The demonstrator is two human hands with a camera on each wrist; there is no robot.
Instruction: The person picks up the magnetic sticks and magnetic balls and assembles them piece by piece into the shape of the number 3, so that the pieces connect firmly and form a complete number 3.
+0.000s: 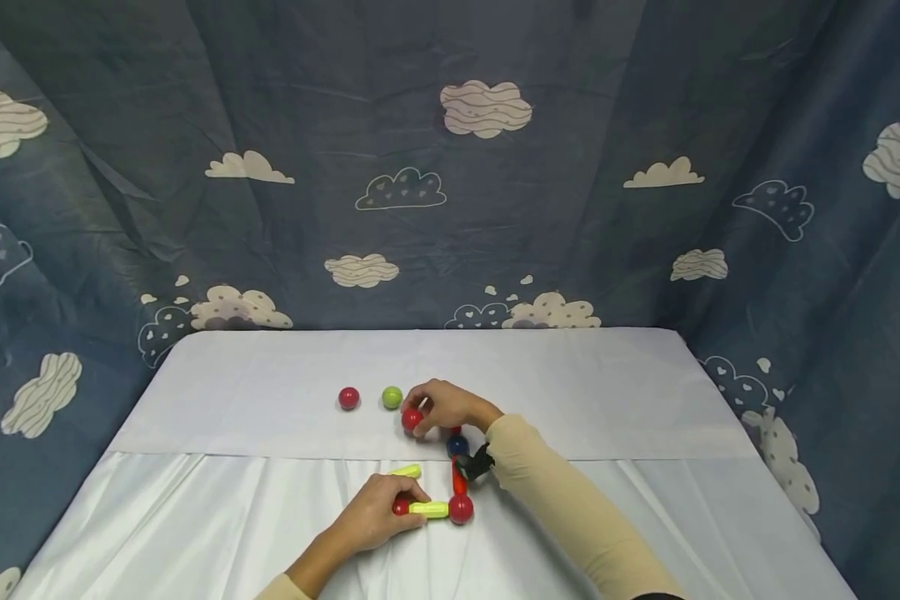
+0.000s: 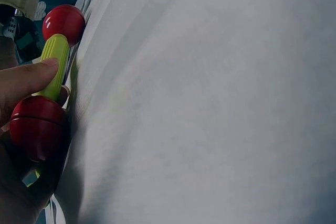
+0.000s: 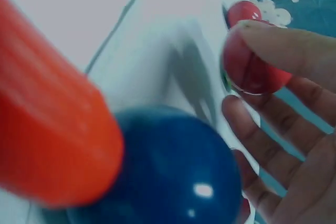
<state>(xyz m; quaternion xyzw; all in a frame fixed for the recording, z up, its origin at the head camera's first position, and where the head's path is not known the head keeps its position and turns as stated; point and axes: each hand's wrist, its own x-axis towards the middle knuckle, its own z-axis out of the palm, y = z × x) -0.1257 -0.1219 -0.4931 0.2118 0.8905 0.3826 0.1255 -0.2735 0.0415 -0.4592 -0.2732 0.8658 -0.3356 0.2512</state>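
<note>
My left hand (image 1: 371,512) grips a yellow-green rod (image 2: 56,56), thumb laid across it. A red ball (image 2: 38,129) sits at the rod's near end within the hand, and another red ball (image 1: 461,509) caps the far end. From that corner ball an orange-red rod (image 1: 458,477) runs away to a dark blue ball (image 1: 457,446). Beyond the blue ball a bit of red shows, mostly hidden by my right wrist. Between thumb and fingers my right hand (image 1: 450,406) pinches a red ball (image 3: 249,61), with a seam line visible around it.
A green ball (image 1: 392,397) lies just left of the right hand, and a red ball (image 1: 348,398) farther left. Another yellow-green rod (image 1: 407,472) shows behind the left hand. The white cloth (image 1: 570,383) covers the table; a cloud-patterned curtain (image 1: 555,233) hangs behind.
</note>
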